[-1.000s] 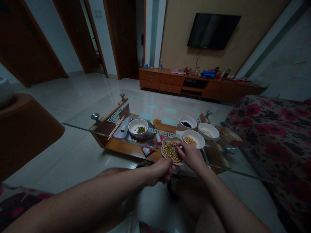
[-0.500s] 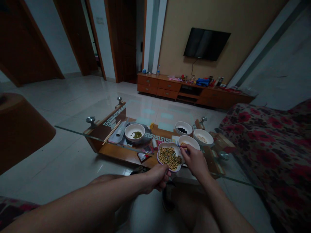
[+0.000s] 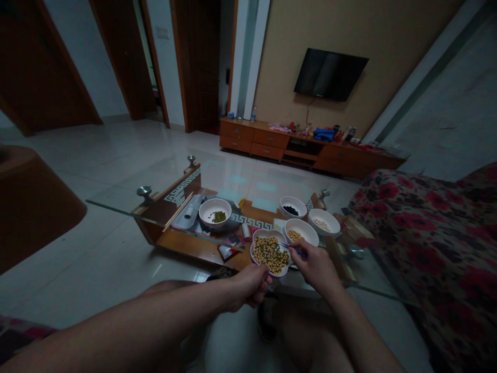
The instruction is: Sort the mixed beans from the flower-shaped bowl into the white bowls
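Note:
My left hand (image 3: 254,284) grips the near edge of a flower-shaped bowl (image 3: 254,255) with a purplish rim. Soybeans (image 3: 267,248) and green mung beans are mixed inside it. Between the fingers of my right hand (image 3: 313,263) are slim tweezers (image 3: 287,245), their tips over the right part of the mixed beans. Just behind stands a white bowl (image 3: 310,235) with some soybeans. Farther back are a bowl (image 3: 294,200) of black beans and a bowl (image 3: 334,228) of pale, flat pieces. On the left, a white bowl (image 3: 205,217) contains mung beans.
The bowls stand on a glass-topped table (image 3: 116,210) with metal supports. Chopsticks (image 3: 177,211) lie at the left, and small packets sit on the shelf beneath. A flowered sofa (image 3: 435,233) is at the right; a brown stool-like object (image 3: 39,202) is at the left.
My right hand has moved slightly down and right, bringing the tweezers from the soybean bowl's near edge to over the flower-shaped bowl. My left hand stays on its bowl.

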`<state>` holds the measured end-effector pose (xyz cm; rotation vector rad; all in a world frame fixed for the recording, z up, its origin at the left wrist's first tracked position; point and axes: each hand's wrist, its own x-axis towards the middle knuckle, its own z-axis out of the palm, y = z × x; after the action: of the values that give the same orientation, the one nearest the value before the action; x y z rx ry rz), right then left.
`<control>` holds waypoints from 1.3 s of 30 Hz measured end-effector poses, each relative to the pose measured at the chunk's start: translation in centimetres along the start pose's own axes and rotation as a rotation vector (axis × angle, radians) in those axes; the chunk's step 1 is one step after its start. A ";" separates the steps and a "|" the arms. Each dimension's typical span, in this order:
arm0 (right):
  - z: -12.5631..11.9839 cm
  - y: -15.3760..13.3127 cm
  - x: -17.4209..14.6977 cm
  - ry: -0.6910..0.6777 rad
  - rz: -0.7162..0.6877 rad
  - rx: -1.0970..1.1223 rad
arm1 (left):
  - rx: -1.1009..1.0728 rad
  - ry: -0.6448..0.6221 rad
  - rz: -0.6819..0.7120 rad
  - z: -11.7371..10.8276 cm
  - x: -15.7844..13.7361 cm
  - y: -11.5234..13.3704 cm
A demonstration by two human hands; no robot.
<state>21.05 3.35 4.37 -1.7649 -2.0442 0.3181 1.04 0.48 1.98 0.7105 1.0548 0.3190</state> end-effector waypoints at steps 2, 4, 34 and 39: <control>0.4 -0.3 0.0 -0.091 -0.022 -0.011 | 0.007 0.007 0.005 -0.1 0.2 -0.2; 0.7 -0.4 0.1 -0.129 -0.010 -0.036 | 0.016 0.013 0.004 -0.1 0.3 -0.3; 2.1 -0.7 1.2 -0.154 0.005 -0.161 | 0.004 0.029 -0.016 -0.5 1.4 -0.8; 2.1 -0.9 1.2 -0.152 0.010 -0.165 | -0.015 0.007 -0.028 -0.4 1.1 -0.6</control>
<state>19.14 4.58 3.14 -1.9007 -2.2255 0.3029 1.16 0.85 0.68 0.6813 1.0671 0.3046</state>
